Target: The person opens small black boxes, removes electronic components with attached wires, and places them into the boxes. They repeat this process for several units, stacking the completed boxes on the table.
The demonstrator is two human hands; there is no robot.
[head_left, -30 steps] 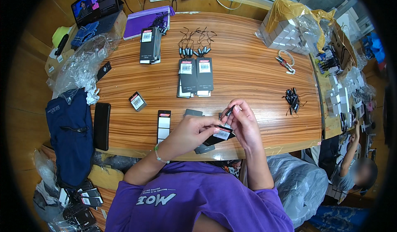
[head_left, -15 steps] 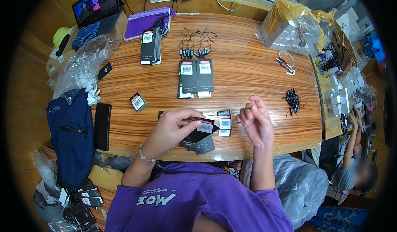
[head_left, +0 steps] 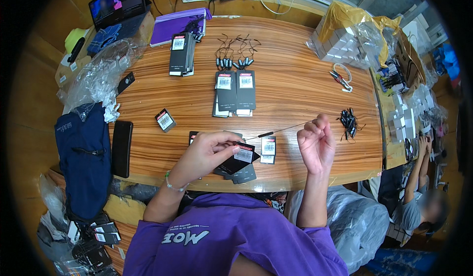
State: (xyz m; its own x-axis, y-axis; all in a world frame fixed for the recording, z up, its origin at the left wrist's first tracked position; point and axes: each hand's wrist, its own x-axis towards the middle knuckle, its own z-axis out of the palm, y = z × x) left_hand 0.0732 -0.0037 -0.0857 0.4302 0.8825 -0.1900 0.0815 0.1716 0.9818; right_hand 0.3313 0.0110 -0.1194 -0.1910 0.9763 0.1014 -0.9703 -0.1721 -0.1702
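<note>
My left hand [head_left: 207, 154] is closed on a few black hang tags [head_left: 242, 154] with white barcode labels, thumb on top. A thin black tag string [head_left: 288, 128] with a small black plastic toggle [head_left: 266, 134] runs from those tags to my right hand [head_left: 316, 145]. The fingertips of my right hand pinch its far end, and the string is stretched taut. Under the held tags lie more dark tags [head_left: 245, 174] near the table's front edge. Small labelled cards [head_left: 268, 145] lie just beyond, between my hands.
Two tag piles [head_left: 246, 97] lie mid-table, with black strings [head_left: 225, 62] above them. A taller tag stack [head_left: 178, 62] stands back left. Rightward are a loose string bundle [head_left: 349, 123], pliers [head_left: 341, 80] and white boxes [head_left: 340, 43]. A black phone [head_left: 122, 149] lies left; a co-worker [head_left: 419, 197] sits at right.
My right hand has moved right and slightly away from the tags, drawing the string out straight. The toggle now hangs in the open between my hands. My left hand has barely moved.
</note>
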